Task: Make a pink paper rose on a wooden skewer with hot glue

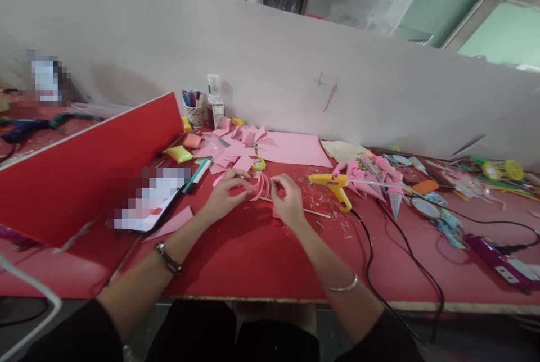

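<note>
I see both hands closed on a curled pink paper piece (261,185) above the red bench (261,255): left hand (223,196) pinches its left edge, right hand (289,202) its right. A thin wooden stick (314,212) lies beneath; the yellow glue gun (333,185) rests nearby.

On the surface (261,261), the curled paper strips (261,185) lie between the two hands, left hand (223,193) and right hand (289,202), over a thin wooden stick (316,213). Behind them spreads a heap of paper squares (232,145), with a paper sheet (293,148) to its right. The glue gun (333,185) lies right of the hands, paper cones (375,176) beyond it. A pen cup (195,109) and bottle (214,100) stand at the back wall.
</note>
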Demonstrator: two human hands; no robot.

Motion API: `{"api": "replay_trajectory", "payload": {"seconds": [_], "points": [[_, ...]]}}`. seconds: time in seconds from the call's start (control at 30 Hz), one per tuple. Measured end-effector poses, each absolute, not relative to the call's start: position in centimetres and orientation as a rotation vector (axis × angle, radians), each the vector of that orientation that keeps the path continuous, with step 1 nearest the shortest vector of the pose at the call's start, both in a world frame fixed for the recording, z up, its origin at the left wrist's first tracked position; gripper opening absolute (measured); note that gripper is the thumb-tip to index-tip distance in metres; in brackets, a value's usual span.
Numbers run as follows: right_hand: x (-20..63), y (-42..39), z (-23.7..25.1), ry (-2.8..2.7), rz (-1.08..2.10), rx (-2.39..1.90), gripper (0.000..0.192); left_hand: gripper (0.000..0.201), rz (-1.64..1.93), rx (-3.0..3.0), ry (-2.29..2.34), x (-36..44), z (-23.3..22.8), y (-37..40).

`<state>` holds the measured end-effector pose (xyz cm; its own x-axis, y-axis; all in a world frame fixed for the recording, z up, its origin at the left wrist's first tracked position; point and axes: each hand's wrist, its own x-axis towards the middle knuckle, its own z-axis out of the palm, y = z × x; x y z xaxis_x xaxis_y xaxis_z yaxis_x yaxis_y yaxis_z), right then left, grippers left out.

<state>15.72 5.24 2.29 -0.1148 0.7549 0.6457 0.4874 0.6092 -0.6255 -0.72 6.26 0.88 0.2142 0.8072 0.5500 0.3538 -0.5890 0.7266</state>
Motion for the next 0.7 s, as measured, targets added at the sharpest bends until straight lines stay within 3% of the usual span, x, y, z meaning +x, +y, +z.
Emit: {"api": "replay_trajectory", "payload": {"seconds": [0.43,0.53,0.7], "points": [[16.6,6.3,1.9,-1.693,0.406,-1.207,0.01,0.018,1.521,1.935,1.179,-0.7,1.3,6.4],[16.7,6.4,1.7,-1.701,0.45,-1.243,0.009,0.019,1.368,2.114,1.202,-0.8,1.9,5.8],[16.6,6.4,1.2,-1.738,0.529,-1.281,0.014,0.026,0.808,2.514,1.499,-1.6,3.0,2.0]]}}
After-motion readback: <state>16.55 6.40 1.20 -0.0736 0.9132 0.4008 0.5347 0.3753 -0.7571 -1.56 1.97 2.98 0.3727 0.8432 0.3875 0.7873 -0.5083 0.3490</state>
